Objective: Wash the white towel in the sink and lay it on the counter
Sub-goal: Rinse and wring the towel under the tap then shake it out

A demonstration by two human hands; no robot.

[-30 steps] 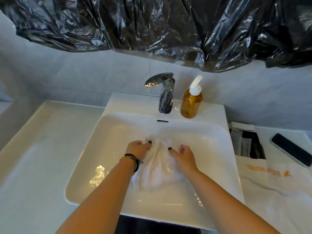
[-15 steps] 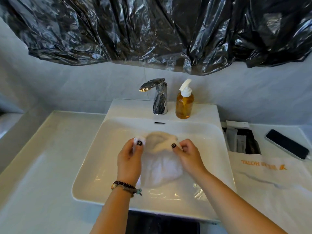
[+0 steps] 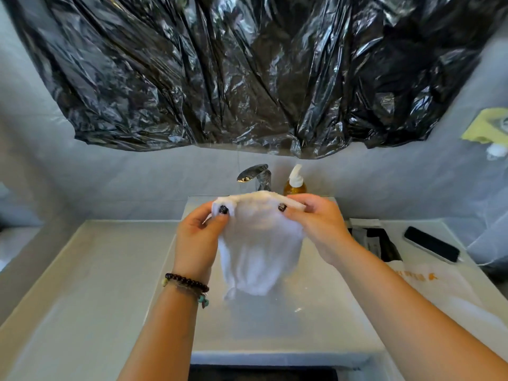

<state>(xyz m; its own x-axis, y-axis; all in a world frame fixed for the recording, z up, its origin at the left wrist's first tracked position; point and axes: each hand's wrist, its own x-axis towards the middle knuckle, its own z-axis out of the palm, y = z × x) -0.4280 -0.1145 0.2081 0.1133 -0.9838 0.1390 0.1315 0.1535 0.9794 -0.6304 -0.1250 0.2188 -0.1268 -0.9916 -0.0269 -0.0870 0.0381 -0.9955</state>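
a: up comes the white towel [image 3: 258, 243] from the sink [image 3: 275, 325], my left hand [image 3: 199, 237] and right hand [image 3: 319, 224] each pinching a top corner.

b: counter [image 3: 90, 284]?

a: lies left, nearer my left hand; towel hangs lengthwise down.

My left hand [image 3: 198, 237] and right hand [image 3: 319, 226] pinch the white towel's [image 3: 258, 243] top edge, holding it hanging above the sink [image 3: 316, 320], before the faucet [image 3: 255, 176] and soap bottle [image 3: 294, 185].

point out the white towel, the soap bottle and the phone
white towel [image 3: 258, 243], head view, middle of the hanging cloth
soap bottle [image 3: 294, 188], head view, amber body
phone [image 3: 431, 244], head view, middle of the dark screen
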